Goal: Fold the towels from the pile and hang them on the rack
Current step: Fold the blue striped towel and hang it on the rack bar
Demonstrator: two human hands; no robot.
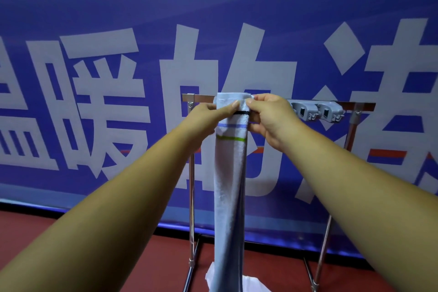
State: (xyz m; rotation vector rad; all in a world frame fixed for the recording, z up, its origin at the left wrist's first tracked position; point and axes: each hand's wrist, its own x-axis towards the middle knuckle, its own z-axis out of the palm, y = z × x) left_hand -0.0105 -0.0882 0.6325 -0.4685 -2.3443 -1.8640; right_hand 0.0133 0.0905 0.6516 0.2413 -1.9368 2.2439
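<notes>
My left hand and right hand both have fingers pinched on the folded towel where it drapes over the rack's top bar. The rest of the towel hangs toward 6 o'clock. Grey clips sit at its 3 o'clock. The pale heap on the floor may be more towels.

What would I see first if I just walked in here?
In the middle, the left hand and right hand pinch a pale towel with blue and green stripes, draped over the metal rack. Behind it, a huge blue banner with white characters fills the wall.
</notes>
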